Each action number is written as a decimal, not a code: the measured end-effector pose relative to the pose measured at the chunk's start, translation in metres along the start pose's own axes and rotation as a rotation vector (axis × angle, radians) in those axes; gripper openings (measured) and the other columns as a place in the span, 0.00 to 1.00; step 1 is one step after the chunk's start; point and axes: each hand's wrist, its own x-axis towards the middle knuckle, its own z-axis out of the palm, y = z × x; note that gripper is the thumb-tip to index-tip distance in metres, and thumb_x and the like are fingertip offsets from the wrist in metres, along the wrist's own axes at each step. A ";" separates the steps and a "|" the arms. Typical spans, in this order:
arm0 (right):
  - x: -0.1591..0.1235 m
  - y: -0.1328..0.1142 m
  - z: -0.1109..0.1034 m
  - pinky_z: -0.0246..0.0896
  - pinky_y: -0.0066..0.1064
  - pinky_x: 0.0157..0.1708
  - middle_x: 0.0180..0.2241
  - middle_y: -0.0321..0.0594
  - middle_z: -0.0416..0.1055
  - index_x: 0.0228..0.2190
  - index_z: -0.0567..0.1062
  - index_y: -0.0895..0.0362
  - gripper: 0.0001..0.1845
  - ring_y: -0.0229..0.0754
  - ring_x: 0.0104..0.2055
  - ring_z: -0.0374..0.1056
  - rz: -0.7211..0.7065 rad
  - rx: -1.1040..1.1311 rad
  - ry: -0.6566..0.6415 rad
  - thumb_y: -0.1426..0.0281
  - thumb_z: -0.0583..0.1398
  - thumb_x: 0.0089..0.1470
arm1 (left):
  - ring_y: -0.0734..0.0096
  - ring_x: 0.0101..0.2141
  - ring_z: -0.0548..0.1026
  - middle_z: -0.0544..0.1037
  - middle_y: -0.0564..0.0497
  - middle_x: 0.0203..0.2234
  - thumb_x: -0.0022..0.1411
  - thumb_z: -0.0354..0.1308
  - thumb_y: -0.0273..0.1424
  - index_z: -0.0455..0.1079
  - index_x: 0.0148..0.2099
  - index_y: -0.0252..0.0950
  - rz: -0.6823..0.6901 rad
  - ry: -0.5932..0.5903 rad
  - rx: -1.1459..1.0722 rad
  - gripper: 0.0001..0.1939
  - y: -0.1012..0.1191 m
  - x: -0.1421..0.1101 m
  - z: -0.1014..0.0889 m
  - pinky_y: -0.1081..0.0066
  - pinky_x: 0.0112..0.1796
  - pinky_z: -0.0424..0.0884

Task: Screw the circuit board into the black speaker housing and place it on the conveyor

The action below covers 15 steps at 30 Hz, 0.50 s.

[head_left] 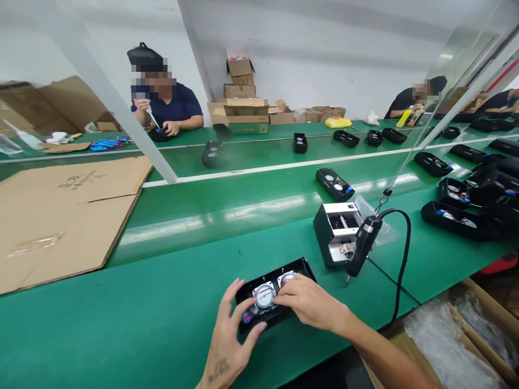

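Observation:
A black speaker housing (300,268) with two round silver drivers lies on the green bench right in front of me. My left hand (229,337) clasps its near left end, thumb and fingers curled round the edge. My right hand (310,303) rests on top of it, fingertips pressed beside the silver drivers (264,295). A black electric screwdriver (362,245) hangs on a cable just to the right, touched by neither hand. Behind the screwdriver stands a small white and black box (337,230).
A flat cardboard sheet (60,216) covers the bench at left. Several black housings (334,184) lie along the green conveyor and pile up at right (466,216). A person (167,102) works across the belt, others sit at far right. Cardboard boxes (239,111) stand at the back. An open carton (466,335) is at my lower right.

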 end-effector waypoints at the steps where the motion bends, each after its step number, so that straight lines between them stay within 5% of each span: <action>1: 0.001 -0.002 0.003 0.65 0.39 0.53 0.48 0.46 0.82 0.58 0.78 0.57 0.22 0.47 0.50 0.74 0.008 -0.025 -0.035 0.81 0.54 0.69 | 0.39 0.71 0.64 0.64 0.39 0.72 0.71 0.64 0.43 0.73 0.60 0.43 0.070 -0.042 0.066 0.19 0.001 0.001 -0.001 0.37 0.63 0.71; 6: 0.010 -0.013 0.015 0.63 0.38 0.50 0.46 0.46 0.81 0.52 0.79 0.58 0.17 0.47 0.49 0.74 0.069 -0.084 -0.197 0.80 0.58 0.66 | 0.33 0.72 0.60 0.70 0.39 0.69 0.66 0.69 0.35 0.76 0.53 0.42 0.281 -0.152 0.270 0.14 -0.006 0.004 0.011 0.31 0.65 0.66; 15: 0.026 -0.014 0.004 0.62 0.36 0.43 0.43 0.45 0.82 0.52 0.81 0.56 0.21 0.47 0.44 0.76 0.092 -0.023 -0.316 0.81 0.56 0.65 | 0.38 0.71 0.63 0.77 0.45 0.62 0.64 0.66 0.26 0.78 0.54 0.43 0.249 -0.099 0.175 0.16 -0.004 0.005 0.020 0.30 0.67 0.63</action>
